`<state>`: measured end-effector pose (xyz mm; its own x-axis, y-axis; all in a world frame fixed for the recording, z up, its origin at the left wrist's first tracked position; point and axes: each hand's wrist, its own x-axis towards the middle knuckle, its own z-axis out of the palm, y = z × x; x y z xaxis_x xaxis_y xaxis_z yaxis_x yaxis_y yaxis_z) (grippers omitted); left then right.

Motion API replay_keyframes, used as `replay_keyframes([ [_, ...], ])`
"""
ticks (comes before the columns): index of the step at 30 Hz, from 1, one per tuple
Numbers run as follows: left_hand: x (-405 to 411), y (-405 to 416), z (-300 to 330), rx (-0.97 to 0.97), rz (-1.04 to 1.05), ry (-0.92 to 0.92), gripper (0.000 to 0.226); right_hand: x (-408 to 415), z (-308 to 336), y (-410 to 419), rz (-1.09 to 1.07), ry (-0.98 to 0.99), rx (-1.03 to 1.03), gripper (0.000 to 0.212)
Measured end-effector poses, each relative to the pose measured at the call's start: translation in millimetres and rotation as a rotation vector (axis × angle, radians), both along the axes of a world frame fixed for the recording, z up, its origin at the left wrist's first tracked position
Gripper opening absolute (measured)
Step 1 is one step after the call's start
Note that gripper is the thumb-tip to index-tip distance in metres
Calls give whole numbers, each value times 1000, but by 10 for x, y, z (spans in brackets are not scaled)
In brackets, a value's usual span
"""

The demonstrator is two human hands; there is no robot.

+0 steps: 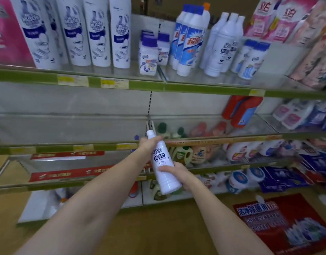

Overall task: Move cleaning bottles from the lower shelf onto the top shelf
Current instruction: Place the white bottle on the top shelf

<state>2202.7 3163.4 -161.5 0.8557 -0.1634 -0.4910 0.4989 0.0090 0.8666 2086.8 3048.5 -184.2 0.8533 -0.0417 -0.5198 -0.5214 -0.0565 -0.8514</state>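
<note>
White bottle [163,162] in both hands, tilted.

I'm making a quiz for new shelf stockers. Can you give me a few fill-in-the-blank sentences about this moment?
1. The white bottle is held by ____ hands.
2. The left hand grips the bottle near its ____.
3. The right hand grips the bottle's ____ half.
4. The matching white bottles already on the top shelf stand ____.

Missing words: both; neck; lower; upright

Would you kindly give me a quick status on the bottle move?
Both hands on white bottle: left hand at neck, right hand near base. Bottle tilted, below top shelf. Matching bottles already up there.
</note>
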Motion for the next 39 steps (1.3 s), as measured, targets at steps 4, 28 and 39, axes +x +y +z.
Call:
replay_keyframes([
  [4,-125,-440,137,244,8,-105,54,-97,41,-321,59,-40,-109,52],
  [28,-437,-1671,438,-114,16,-155,45,-345,126,-1646,1,-247,-10,62],
  [39,-197,-2276,1382,-166,-17,-436,20,148,752,-2095,-118,-475,-42,51],
])
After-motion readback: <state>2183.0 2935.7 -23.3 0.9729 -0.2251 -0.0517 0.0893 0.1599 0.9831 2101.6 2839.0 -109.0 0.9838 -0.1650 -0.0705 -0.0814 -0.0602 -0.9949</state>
